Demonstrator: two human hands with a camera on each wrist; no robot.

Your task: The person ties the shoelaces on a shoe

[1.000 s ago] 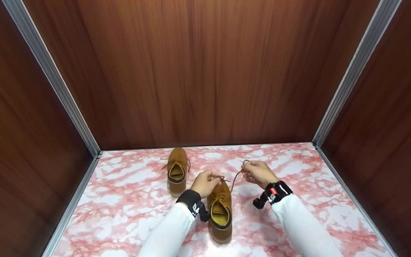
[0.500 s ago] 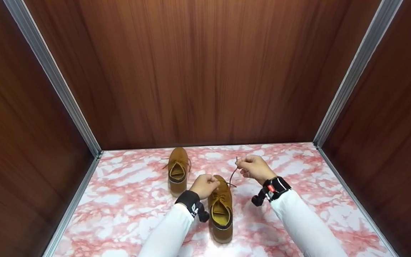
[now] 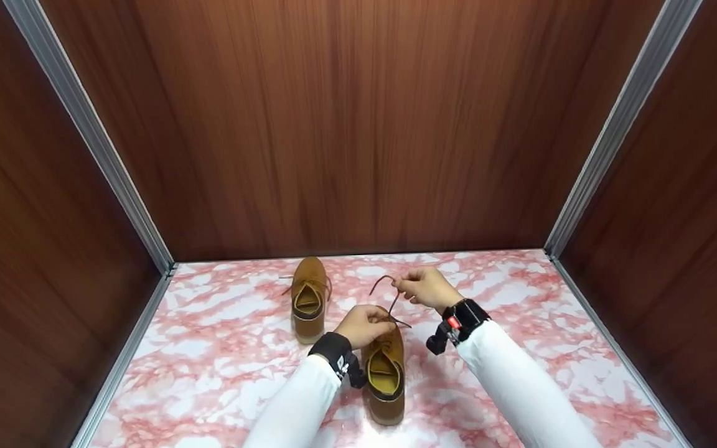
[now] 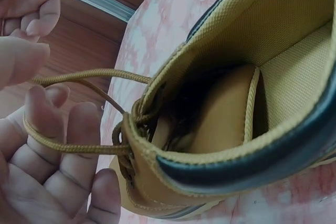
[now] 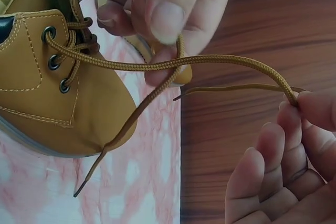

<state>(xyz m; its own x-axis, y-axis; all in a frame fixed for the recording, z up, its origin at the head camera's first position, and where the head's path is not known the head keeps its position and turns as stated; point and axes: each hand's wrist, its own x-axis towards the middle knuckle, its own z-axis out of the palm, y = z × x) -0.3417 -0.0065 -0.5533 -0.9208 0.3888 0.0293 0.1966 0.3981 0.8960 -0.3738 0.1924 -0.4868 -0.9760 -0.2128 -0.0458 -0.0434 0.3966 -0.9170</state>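
A tan lace-up shoe (image 3: 387, 407) stands on the pink marbled surface, its toe pointing away from me. Over its toe, my left hand (image 3: 360, 326) pinches one shoelace between thumb and fingers, and that lace's loose tip hangs down past the toe in the right wrist view. My right hand (image 3: 430, 289), higher and to the right, pinches the other shoelace (image 5: 226, 59) near its end. This lace runs from the top eyelet across the left hand's lace, its tip dangling free beyond the fingertips. In the left wrist view, lace strands pass by the left fingers (image 4: 79, 140).
A matching tan shoe (image 3: 310, 274) sits to the left and farther back, its laces loose at the sides. Brown wood-grain panels (image 3: 358, 124) with grey metal corner rails (image 3: 116, 162) enclose the marbled surface (image 3: 221, 373) at the back and both sides.
My right hand has moved left toward the left hand, bringing its lace over the other one. The left hand has shifted only slightly; both shoes have stayed in place.
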